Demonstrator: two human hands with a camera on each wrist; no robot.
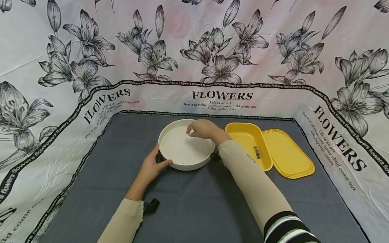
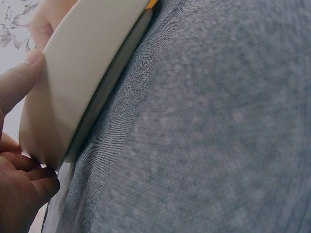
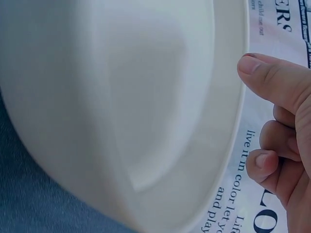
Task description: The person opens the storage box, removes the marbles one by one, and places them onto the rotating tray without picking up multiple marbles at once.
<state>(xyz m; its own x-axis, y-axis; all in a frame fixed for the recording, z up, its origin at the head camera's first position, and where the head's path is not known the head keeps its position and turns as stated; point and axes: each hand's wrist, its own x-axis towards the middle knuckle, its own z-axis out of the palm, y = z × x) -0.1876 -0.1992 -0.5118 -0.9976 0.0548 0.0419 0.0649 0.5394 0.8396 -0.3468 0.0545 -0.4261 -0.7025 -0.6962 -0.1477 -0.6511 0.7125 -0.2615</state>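
Note:
A round white bowl with a low wall rests on the grey cloth. My left hand grips its near left side, with the thumb by the rim and the fingers curled low against the outer wall. Over the bowl's far right part is my right hand, its fingers curled and its thumb reaching toward the index finger. I cannot tell whether something small sits between those fingertips. To the right, several small marbles lie inside a yellow box.
A yellow lid lies flat on the grey cloth, right beside the box. My right forearm passes over the box's near left corner. Behind stands a white flower-printed cloth.

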